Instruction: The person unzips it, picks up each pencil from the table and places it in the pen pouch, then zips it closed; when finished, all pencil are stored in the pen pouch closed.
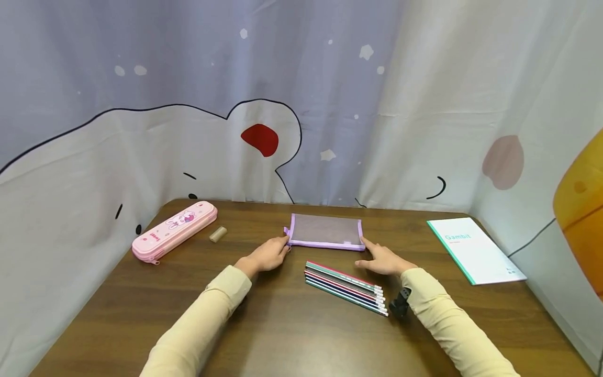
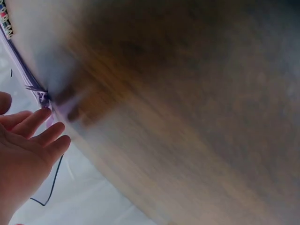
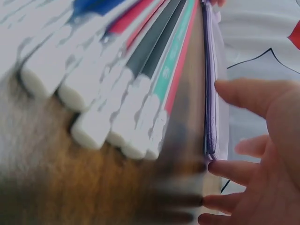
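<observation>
A flat mesh zip pouch (image 1: pixel 326 229) with purple edging lies on the table. My left hand (image 1: pixel 270 254) is at its near left corner, fingertips beside the small purple tab. In the left wrist view the left hand's fingers (image 2: pixel 49 136) are loosely extended. At the near right corner, my right hand (image 1: pixel 385 261) touches the pouch with extended fingers; the right wrist view shows them spread along the zip edge (image 3: pixel 210 93). Several striped pencils (image 1: pixel 346 288) with white erasers lie in a slanted row nearer me, just left of the right hand.
A pink pencil case (image 1: pixel 174 230) lies at the back left, with a small tan block (image 1: pixel 218 234) beside it. A white booklet (image 1: pixel 476 251) with a green spine rests at the right. A patterned curtain (image 1: pixel 330 104) hangs behind the wooden table (image 1: pixel 282 335).
</observation>
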### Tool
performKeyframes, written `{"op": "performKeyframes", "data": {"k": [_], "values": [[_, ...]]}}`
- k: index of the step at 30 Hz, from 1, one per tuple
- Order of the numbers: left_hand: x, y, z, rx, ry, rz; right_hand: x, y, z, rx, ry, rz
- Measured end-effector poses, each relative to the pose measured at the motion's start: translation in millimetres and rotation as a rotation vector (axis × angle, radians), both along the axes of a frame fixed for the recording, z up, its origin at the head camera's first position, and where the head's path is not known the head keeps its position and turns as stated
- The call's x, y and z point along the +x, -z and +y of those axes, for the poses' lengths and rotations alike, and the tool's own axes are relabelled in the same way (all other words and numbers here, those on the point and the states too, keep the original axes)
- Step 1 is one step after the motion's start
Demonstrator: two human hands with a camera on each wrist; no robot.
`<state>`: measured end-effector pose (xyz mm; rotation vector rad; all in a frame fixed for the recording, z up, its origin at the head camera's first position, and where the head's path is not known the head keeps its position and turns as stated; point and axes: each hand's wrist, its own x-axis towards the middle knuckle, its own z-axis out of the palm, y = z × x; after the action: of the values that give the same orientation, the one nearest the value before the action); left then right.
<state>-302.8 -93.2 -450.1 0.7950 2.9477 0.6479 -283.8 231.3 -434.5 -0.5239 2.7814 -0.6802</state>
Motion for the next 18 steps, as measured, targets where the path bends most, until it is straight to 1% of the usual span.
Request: {"op": "performKeyframes", "data": {"k": [2,4,6,9,12,14,18], "values": [[0.5,-1.8,1.1,0.042,-0.019,0.007,0.4,-0.5,-1.1,-0.015,0.010,0.042],[1.6,-6.3,1.7,0.097,-0.045,0.009,0.8,-1.8,-1.8,-0.062,0.021,0.085],[2.1,-13.0,2.4,0.165,-0.089,0.018,1.2,-4.7,-2.4,-0.119,0.044,0.136],[2.1,-26.4,4.7,0.268,-0.160,0.047,1.7,-12.6,-4.4,-0.198,0.082,0.222],[0.4,-36.9,7.5,0.335,-0.217,0.093,1.3,-21.8,-7.4,-0.215,0.120,0.329],[-0.7,-39.6,9.1,0.371,-0.239,0.138,0.5,-25.7,-9.4,-0.239,0.146,0.395],[-1.6,-37.4,10.9,0.448,-0.283,0.225,-0.1,-28.0,-11.8,-0.289,0.183,0.494]]}}
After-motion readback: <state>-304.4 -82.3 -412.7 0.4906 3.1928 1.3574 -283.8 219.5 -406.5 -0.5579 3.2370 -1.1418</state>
